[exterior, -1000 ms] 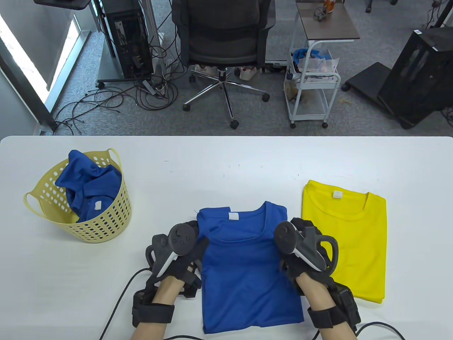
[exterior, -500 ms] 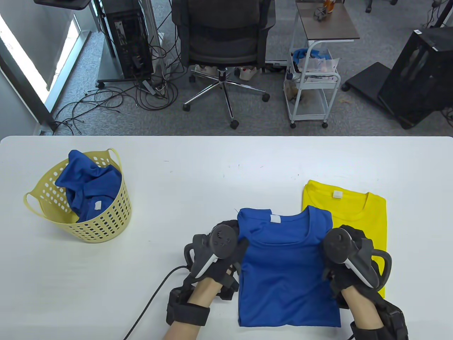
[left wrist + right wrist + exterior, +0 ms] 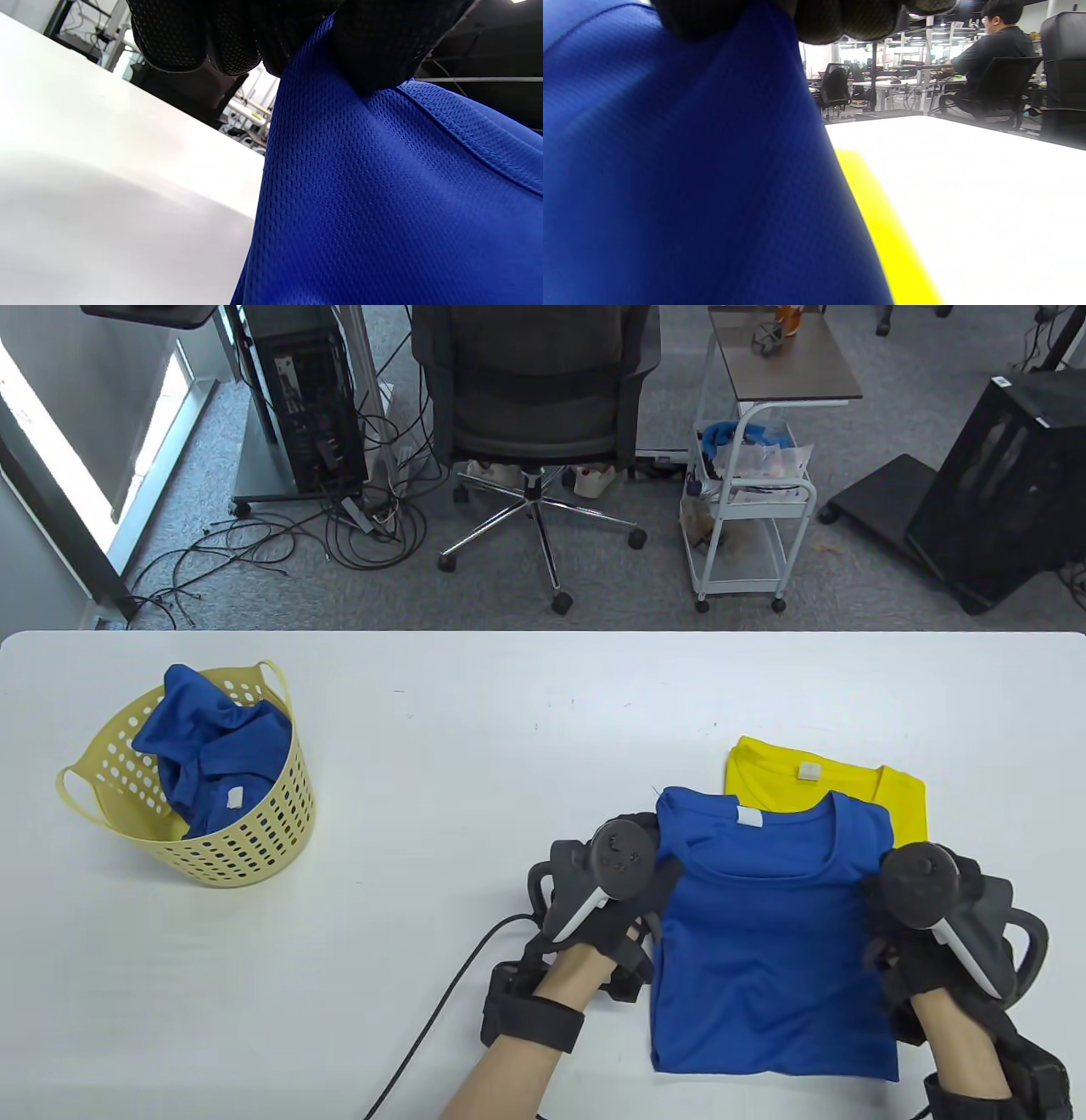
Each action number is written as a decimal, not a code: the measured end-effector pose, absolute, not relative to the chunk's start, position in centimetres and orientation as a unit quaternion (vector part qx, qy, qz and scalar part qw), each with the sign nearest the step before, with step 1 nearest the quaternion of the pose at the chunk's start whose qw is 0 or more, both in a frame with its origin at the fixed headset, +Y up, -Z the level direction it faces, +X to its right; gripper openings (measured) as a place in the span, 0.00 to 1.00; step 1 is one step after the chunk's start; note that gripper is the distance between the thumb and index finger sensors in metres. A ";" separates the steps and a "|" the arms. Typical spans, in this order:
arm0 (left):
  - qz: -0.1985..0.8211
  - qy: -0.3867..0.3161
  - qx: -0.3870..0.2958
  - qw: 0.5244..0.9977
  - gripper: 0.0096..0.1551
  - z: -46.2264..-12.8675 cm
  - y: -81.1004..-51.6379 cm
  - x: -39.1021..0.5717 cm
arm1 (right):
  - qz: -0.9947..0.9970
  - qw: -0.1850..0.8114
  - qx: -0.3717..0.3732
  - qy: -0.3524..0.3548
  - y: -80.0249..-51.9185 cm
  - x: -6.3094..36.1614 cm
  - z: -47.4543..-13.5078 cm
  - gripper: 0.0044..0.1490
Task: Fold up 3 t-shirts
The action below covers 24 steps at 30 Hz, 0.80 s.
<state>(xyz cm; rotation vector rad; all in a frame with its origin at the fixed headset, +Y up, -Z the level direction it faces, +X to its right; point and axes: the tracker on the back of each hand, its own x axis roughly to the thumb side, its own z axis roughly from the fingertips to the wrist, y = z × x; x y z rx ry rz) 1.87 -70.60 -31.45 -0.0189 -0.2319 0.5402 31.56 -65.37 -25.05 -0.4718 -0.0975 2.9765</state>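
Gripping the folded blue shirt (image 3: 772,933) by its two upper side edges, we hold it with the left hand (image 3: 607,899) on its left edge and the right hand (image 3: 933,929) on its right edge, both reaching in from the near side of the table (image 3: 509,712). Our left wrist view shows the left fingers (image 3: 191,38) curled under the cloth and the thumb (image 3: 382,46) pressed on top, pinching the mesh fabric (image 3: 382,203). Our right wrist view shows the right fingers (image 3: 848,19) folded over the blue edge (image 3: 691,169) in the same way, with yellow cloth (image 3: 882,228) showing just beyond it. The blue shirt covers most of the folded yellow shirt (image 3: 857,780), whose collar and right shoulder show past its far edge; we cannot tell whether the blue one rests on it or hangs just above. Well apart to the left stands a yellow basket (image 3: 246,840) holding a crumpled blue shirt (image 3: 212,755). Beyond the table we see a chair (image 3: 534,398), a white cart (image 3: 751,517) and floor cables (image 3: 254,551), none of them near our hands.
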 end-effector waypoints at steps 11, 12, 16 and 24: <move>0.278 -0.124 0.004 0.952 0.26 -35.2 -69.0 6.6 | 0.976 0.078 -0.199 -0.052 -64.3 35.9 -27.1 0.26; 0.277 -0.122 0.004 0.953 0.25 -35.7 -68.9 6.9 | 0.975 0.078 -0.202 -0.054 -64.2 36.1 -27.6 0.26; 0.275 -0.115 0.003 0.955 0.26 -37.6 -69.0 7.8 | 0.973 0.074 -0.212 -0.060 -64.5 36.8 -29.5 0.26; 0.262 -0.100 -0.024 0.960 0.26 -41.5 -71.2 9.7 | 0.969 0.072 -0.234 -0.037 -65.9 38.2 -33.4 0.26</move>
